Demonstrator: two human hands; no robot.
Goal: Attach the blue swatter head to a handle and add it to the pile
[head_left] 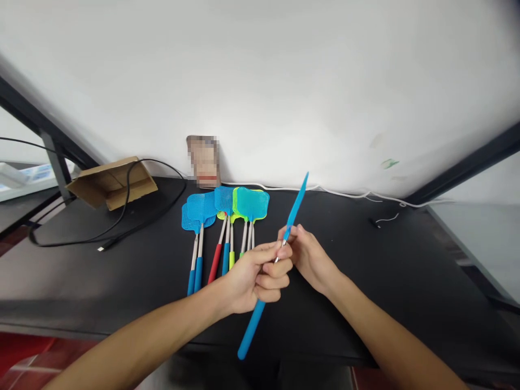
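A blue fly swatter is held in the air over the front of the table, its head turned edge-on and tilted up to the right. My left hand is closed around its metal shaft. At the base of the blue head, my right hand pinches the swatter with thumb and fingers, just beyond the left one. To the left lie several more fly swatters with blue, green and yellow heads, partly overlapping. Their handles are blue, red and yellow-green, and my left forearm hides some of the lower ends.
An opened cardboard box sits at the back left, with a black cable looping across it. A blurred upright picture leans on the white wall. Along the wall runs a white cord. The black table extends right.
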